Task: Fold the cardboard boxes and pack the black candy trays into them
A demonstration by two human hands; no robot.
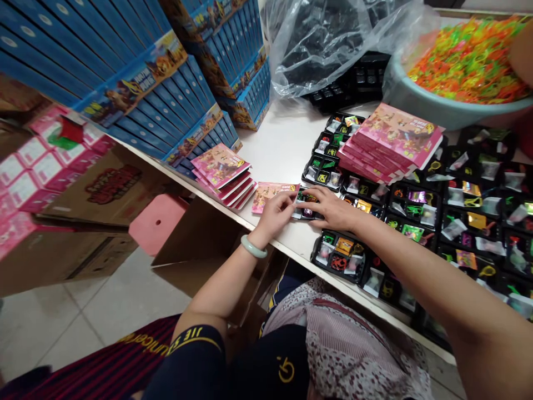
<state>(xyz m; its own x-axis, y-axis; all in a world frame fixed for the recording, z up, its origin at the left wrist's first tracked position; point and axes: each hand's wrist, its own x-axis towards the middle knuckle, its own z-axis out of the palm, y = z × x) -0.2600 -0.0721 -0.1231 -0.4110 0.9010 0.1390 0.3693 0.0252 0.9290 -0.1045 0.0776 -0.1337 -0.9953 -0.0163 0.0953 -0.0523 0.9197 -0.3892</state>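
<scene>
My left hand (pixel 277 214) pinches the open end of a flat pink box (pixel 270 194) lying on the white table (pixel 283 150). My right hand (pixel 333 210) grips a black tray of small toys (pixel 307 204) and holds it at the mouth of that pink box. The tray looks partly inside the box. A pale green bangle (pixel 253 248) sits on my left wrist.
Many filled black trays (pixel 453 214) cover the table's right. Pink boxes are stacked on them (pixel 391 141) and left of my hands (pixel 222 172). Blue boxes (pixel 137 83) are piled at the back left. A basin of bright rings (pixel 466 61) and a plastic bag (pixel 325 39) stand behind.
</scene>
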